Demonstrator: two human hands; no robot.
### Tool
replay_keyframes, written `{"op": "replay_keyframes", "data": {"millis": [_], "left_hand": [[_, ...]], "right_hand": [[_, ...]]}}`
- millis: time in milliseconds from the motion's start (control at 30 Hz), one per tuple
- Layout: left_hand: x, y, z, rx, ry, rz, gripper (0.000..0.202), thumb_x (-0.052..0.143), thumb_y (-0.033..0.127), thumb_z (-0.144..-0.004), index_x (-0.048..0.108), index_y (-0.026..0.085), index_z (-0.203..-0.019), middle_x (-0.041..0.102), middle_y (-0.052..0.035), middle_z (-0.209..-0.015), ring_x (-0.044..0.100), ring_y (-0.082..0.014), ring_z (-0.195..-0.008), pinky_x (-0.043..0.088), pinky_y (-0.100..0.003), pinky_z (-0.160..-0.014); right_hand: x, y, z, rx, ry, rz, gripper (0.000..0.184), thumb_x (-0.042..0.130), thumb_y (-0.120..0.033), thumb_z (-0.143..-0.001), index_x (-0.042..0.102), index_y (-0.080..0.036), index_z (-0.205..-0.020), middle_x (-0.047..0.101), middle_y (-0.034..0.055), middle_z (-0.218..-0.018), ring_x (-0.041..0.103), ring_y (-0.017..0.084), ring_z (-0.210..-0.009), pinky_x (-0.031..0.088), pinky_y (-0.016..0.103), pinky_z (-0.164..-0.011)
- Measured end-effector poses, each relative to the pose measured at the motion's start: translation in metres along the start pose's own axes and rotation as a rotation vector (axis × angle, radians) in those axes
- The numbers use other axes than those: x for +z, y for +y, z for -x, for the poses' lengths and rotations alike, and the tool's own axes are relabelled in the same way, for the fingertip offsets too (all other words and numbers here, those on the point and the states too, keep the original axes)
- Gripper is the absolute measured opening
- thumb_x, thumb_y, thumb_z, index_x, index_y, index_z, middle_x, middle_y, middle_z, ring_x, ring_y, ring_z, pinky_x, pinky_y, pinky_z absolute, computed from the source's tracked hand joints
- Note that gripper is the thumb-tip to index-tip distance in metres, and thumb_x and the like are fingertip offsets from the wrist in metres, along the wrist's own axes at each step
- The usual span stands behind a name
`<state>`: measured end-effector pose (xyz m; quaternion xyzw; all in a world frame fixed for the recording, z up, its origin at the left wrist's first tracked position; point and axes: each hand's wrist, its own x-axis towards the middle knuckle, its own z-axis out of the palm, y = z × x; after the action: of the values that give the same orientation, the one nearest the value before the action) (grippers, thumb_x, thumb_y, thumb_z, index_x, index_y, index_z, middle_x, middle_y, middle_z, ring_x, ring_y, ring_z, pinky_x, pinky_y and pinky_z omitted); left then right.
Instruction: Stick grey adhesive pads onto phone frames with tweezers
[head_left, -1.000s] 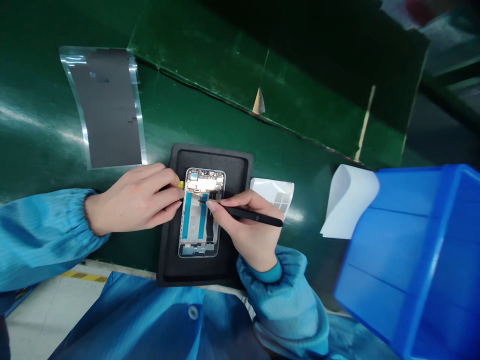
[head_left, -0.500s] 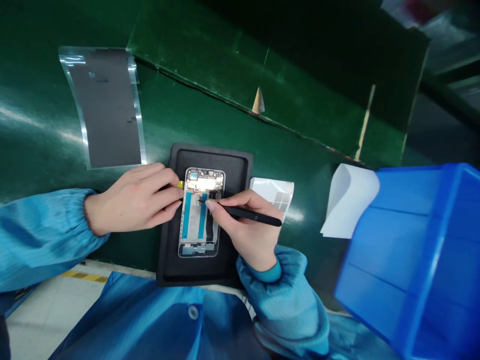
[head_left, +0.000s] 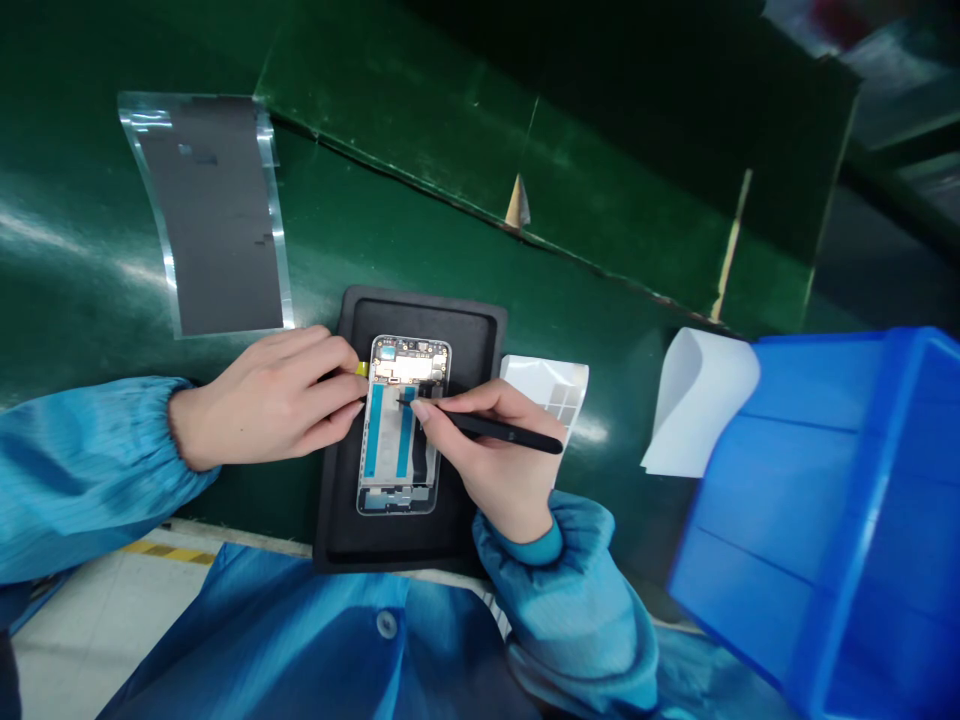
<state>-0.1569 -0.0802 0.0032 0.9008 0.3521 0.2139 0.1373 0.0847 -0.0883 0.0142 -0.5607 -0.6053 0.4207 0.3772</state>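
Right-hand fingers [head_left: 450, 405] are pinched tight around a slim black stylus [head_left: 504, 430], pen-style, and its tip sits on the upper middle of the silver metal phone frame with blue strips [head_left: 405, 440], right by the inner blue strip. Across from them, the left-hand fingers [head_left: 341, 385] are closed onto the phone frame's left edge, beside a small yellow tab [head_left: 362, 369]; the thumb is tucked away, so I can't tell how hard it clamps.

The right hand [head_left: 504, 465] rests low for support and the left hand [head_left: 262, 400] lies flat. The phone frame lies face-up in the recess of a black rectangular tray [head_left: 480, 330] at the near edge of the green bench mat [head_left: 375, 220].

For clean work here, I'd say: light pressure, a shallow stylus angle, short strokes along the strip, and the left hand bracing so the phone frame can't skate in the tray.

Further out are a grey sheet in clear film [head_left: 214, 215] at far left, a white backing paper [head_left: 551, 385] behind the right hand, a curled white sheet [head_left: 697, 400], and a blue plastic bin [head_left: 825, 520].

Against a second ago? Barely a flicker: both hands hold station, and the black stylus tip has crept slightly left across the phone frame.
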Motion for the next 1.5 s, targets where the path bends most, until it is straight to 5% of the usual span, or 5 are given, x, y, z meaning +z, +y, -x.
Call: {"op": "replay_keyframes", "data": {"millis": [333, 567, 867, 1300, 1500], "left_hand": [[0.0, 0.0, -0.001, 0.011, 0.01, 0.006, 0.014, 0.057, 0.022, -0.096, 0.065, 0.012, -0.099, 0.06, -0.0102, -0.095, 0.055, -0.0215, -0.081, 0.05, -0.035, -0.071], [-0.002, 0.0, 0.001, 0.085, -0.064, -0.098, 0.031, 0.055, 0.031, -0.097, 0.062, 0.017, -0.124, 0.06, -0.0105, -0.103, 0.054, -0.0223, -0.082, 0.045, -0.036, -0.068], [-0.005, 0.007, 0.003, 0.075, -0.141, -0.234, 0.035, 0.051, 0.031, -0.1, 0.061, 0.018, -0.131, 0.061, -0.0102, -0.103, 0.053, -0.0247, -0.085, 0.043, -0.038, -0.069], [-0.014, 0.018, -0.008, 0.03, -0.293, -0.248, 0.039, 0.049, 0.022, -0.098, 0.058, 0.023, -0.136, 0.056, -0.0154, -0.13, 0.054, -0.0331, -0.112, 0.046, -0.047, -0.09], [-0.013, 0.019, 0.001, 0.037, -0.229, -0.234, 0.034, 0.052, 0.027, -0.099, 0.061, 0.026, -0.132, 0.052, -0.0149, -0.135, 0.051, -0.0329, -0.115, 0.046, -0.048, -0.091]], "right_hand": [[0.001, -0.003, 0.001, 0.028, 0.003, 0.035, 0.017, 0.085, -0.025, -0.076, 0.069, -0.021, -0.074, 0.07, -0.0001, -0.071, 0.066, 0.017, -0.059, 0.058, 0.024, -0.052], [0.001, -0.002, 0.0, 0.024, 0.004, 0.012, 0.016, 0.084, -0.025, -0.076, 0.069, -0.021, -0.075, 0.07, -0.0005, -0.07, 0.066, 0.016, -0.059, 0.056, 0.022, -0.051], [0.0, 0.002, 0.001, 0.033, -0.027, -0.014, 0.015, 0.081, -0.028, -0.079, 0.068, -0.021, -0.076, 0.07, -0.0009, -0.072, 0.066, 0.016, -0.062, 0.054, 0.024, -0.056], [-0.004, 0.007, -0.002, 0.038, 0.087, -0.171, 0.022, 0.083, -0.035, -0.076, 0.066, -0.02, -0.074, 0.07, 0.0013, -0.071, 0.066, 0.018, -0.064, 0.052, 0.028, -0.057], [0.001, 0.013, 0.0, 0.0, 0.125, -0.196, 0.021, 0.081, -0.035, -0.078, 0.066, -0.02, -0.075, 0.07, 0.002, -0.073, 0.065, 0.018, -0.064, 0.052, 0.028, -0.058]]}}
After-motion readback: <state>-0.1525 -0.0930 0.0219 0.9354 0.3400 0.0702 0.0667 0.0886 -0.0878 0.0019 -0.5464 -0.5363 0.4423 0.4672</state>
